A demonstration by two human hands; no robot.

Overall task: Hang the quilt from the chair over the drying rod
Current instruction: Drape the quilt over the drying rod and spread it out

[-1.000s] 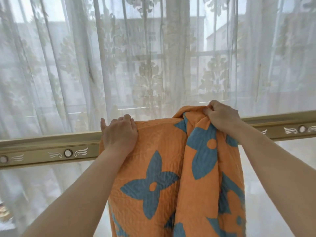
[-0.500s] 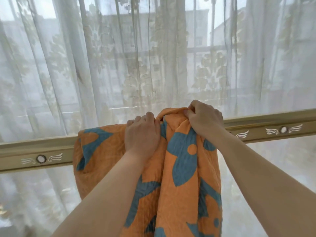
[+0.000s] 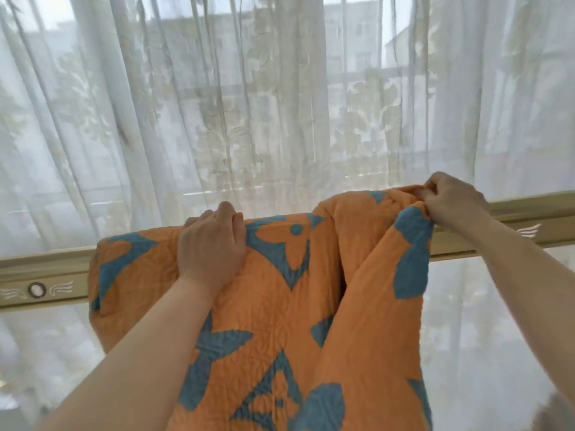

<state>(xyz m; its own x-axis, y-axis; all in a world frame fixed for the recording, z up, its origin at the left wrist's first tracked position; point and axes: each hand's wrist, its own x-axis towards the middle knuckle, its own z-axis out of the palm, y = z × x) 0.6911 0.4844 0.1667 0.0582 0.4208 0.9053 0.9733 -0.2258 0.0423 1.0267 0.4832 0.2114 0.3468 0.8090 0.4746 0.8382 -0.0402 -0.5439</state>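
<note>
Clamping quilt (image 3: 280, 306) onto drying rod (image 3: 46, 269) with left grip (image 3: 214, 247), palm down, fingers (image 3: 225, 210) hooked over the top; pinching its bunched edge with right grip (image 3: 451, 202), arm outstretched

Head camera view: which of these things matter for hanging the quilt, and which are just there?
In the job: quilt, draped over the drying rod; left hand on the quilt at the rod; right hand pinching a bunched fold.
Just there: sheer curtain; window behind it.
</note>
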